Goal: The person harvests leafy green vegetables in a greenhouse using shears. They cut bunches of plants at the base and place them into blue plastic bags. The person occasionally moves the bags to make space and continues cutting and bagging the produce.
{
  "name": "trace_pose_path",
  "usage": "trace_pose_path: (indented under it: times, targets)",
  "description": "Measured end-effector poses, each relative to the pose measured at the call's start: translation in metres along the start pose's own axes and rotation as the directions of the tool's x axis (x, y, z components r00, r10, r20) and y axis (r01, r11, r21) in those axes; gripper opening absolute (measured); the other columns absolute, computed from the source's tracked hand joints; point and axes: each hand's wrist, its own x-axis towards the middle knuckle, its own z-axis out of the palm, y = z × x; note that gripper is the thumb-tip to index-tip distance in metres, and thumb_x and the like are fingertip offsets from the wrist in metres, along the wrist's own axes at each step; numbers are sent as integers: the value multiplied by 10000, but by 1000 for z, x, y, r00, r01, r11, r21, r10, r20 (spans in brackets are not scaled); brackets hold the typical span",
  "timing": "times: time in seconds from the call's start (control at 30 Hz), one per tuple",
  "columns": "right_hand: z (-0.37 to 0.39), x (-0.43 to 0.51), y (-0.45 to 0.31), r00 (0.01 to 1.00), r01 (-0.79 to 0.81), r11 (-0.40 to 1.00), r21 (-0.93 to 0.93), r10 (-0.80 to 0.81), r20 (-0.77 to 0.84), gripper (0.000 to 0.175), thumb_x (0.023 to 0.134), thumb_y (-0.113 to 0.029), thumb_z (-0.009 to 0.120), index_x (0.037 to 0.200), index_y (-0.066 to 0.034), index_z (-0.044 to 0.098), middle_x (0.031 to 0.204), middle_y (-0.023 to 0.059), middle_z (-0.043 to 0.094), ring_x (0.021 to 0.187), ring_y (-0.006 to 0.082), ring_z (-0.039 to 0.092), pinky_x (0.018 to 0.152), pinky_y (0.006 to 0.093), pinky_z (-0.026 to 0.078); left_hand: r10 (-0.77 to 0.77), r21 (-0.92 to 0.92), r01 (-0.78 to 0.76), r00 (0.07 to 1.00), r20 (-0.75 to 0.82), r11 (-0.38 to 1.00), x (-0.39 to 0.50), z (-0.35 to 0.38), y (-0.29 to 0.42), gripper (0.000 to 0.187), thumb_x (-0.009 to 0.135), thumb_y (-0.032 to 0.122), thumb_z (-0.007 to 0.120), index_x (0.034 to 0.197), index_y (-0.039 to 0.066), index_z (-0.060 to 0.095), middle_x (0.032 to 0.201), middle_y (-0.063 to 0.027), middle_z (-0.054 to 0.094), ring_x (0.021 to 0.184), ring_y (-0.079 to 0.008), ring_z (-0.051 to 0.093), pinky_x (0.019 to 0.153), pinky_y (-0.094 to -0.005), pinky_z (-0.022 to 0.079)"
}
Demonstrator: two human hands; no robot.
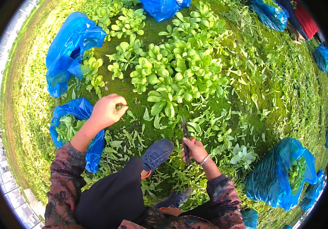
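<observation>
My left hand [110, 110] is raised above mossy ground, thumb and forefinger curled close together; whether anything small sits between them cannot be told. Beside its wrist stands a blue plastic bag [95, 148] with cut greens [68, 127] in it. In my right hand [194, 150] is a pair of dark metal scissors [185, 127], blades pointing away from me, near the lower edge of a cluster of leafy green plants [181, 65]. Loose leaves [158, 121] lie scattered on the moss between my hands.
Blue plastic bags stand at the upper left [66, 54], top centre [164, 8] and upper right [270, 15]. A large one filled with greens [278, 174] is at the lower right. My shoe [158, 154] rests on the ground between my hands. Part of a person in red [305, 20] shows at the upper right.
</observation>
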Motion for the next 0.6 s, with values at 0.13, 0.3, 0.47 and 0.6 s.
trace_pose_path:
  times: [0.13, 0.3, 0.47, 0.6]
  targets:
    - [-1, 44, -16, 1000, -10, 1000, 23, 9, 13, 545, 915, -564, 518, 866, -24, 580, 624, 87, 606, 476, 201, 601, 455, 333, 524, 65, 160, -69, 998, 28, 985, 57, 106, 77, 583, 713, 370, 797, 1151, 42, 596, 1020, -137, 575, 921, -301, 609, 823, -398, 510]
    - [-6, 87, -30, 973, -83, 995, -48, 91, 210, 665, 885, -663, 469, 923, -16, 612, 731, 126, 659, 625, 272, 672, 617, 401, 580, -52, 147, 68, 993, -106, 987, 97, 144, 60, 530, 739, 321, 771, 1136, 11, 605, 955, -144, 555, 922, -283, 574, 792, -398, 494]
    - [0, 110, -44, 962, -103, 994, -40, 110, 248, 620, 919, -625, 437, 909, -30, 611, 694, 123, 652, 581, 262, 665, 600, 413, 592, -184, -215, 139, 962, -204, 967, 103, 160, 40, 238, 734, 179, 743, 953, 104, 691, 924, -109, 545, 921, -286, 564, 816, -406, 461]
    - [5, 117, -42, 971, -66, 993, -103, 88, 224, 612, 909, -624, 465, 885, -31, 615, 671, 112, 641, 564, 243, 657, 560, 389, 582, -195, -385, 107, 961, -196, 916, 103, 176, 20, 211, 737, 140, 743, 935, 85, 695, 932, -111, 558, 845, -273, 591, 770, -380, 480]
